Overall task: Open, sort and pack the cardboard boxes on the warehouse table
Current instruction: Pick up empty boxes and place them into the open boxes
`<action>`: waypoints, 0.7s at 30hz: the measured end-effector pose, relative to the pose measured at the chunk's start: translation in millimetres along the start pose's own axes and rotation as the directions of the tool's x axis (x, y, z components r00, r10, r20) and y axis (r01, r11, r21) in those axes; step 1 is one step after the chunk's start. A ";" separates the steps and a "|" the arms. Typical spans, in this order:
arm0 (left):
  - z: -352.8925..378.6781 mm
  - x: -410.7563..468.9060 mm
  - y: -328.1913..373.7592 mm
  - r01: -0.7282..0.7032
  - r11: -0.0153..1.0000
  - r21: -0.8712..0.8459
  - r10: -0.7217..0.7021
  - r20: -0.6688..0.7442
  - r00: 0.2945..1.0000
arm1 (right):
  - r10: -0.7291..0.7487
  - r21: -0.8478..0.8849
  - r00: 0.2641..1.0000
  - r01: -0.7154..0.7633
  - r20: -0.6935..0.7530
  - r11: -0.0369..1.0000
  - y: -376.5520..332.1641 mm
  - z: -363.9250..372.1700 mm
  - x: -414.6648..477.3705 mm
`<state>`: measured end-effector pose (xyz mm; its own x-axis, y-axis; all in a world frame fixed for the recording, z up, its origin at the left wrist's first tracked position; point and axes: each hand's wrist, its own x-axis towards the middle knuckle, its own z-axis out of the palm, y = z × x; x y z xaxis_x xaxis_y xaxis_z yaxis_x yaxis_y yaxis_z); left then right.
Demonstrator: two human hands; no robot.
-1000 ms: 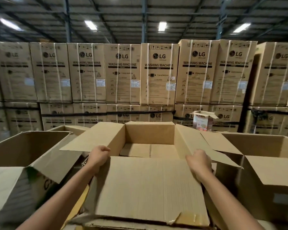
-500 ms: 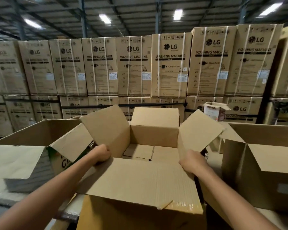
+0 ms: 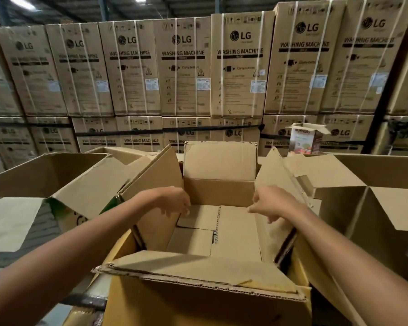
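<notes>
An open brown cardboard box stands right in front of me with all its top flaps raised. Its inside shows only the folded bottom flaps. My left hand hovers over the opening just inside the left flap, fingers loosely pointing down and holding nothing. Across from it, my right hand reaches in beside the right flap, fingers spread and empty. The far flap stands upright between the two hands.
A larger open box sits to the left and another open box to the right, both close against the middle one. A small printed carton stands behind. Stacked washing-machine cartons wall off the back.
Both hands have left the box's side edges and moved inward over the opening. The side and far flaps stand more upright, and the near flap has folded outward.
</notes>
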<state>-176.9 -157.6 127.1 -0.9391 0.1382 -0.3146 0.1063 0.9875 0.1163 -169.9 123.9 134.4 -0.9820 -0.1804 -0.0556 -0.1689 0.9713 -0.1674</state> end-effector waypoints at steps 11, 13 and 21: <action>59.3 150.1 -11.8 -0.123 0.958 0.258 0.110 0.066 0.992 | -0.076 0.000 0.961 0.079 0.267 0.997 -21.6 80.2 131.5; 94.9 174.1 -16.0 -0.107 0.949 0.298 0.056 0.175 0.983 | -0.050 -0.029 0.924 0.065 0.379 0.997 -17.3 111.0 147.0; 189.3 216.6 -22.8 -0.120 0.953 0.279 0.005 0.380 0.925 | 0.122 -0.167 0.693 -0.003 0.710 0.986 11.6 213.6 152.8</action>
<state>-320.9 -135.8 -122.0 -0.7439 0.1618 -0.6484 0.3056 0.9452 -0.1147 -304.0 74.5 -86.2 -0.6418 -0.1164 -0.7580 -0.1776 0.9841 -0.0007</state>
